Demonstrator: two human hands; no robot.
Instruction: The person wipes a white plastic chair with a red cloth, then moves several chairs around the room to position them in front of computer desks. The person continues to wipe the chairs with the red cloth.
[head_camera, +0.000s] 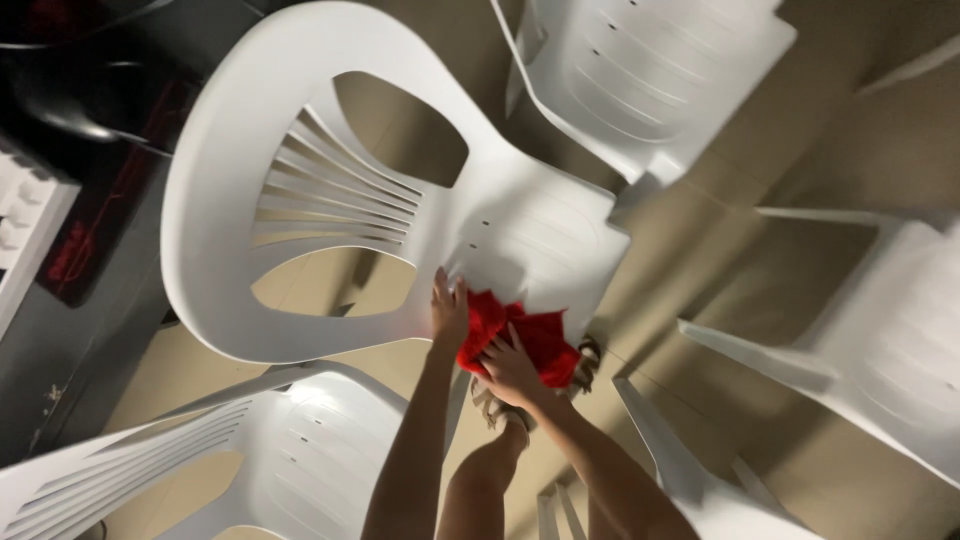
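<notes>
A white plastic armchair (540, 235) with a slatted back fills the middle of the view, seen at a tilt. A crumpled red cloth (535, 338) lies on the front edge of its seat. My right hand (508, 368) presses down on the cloth and grips it from the near side. My left hand (449, 308) lies flat on the seat's edge just left of the cloth, fingers extended and touching the plastic. Both forearms reach up from the bottom of the frame.
More white plastic chairs stand all around: one at the top (650, 70), one at the right (890, 330), one at the lower left (270, 455). My leg and sandalled feet (492, 408) show on the beige tile floor. A dark desk with a keyboard (20, 215) is at left.
</notes>
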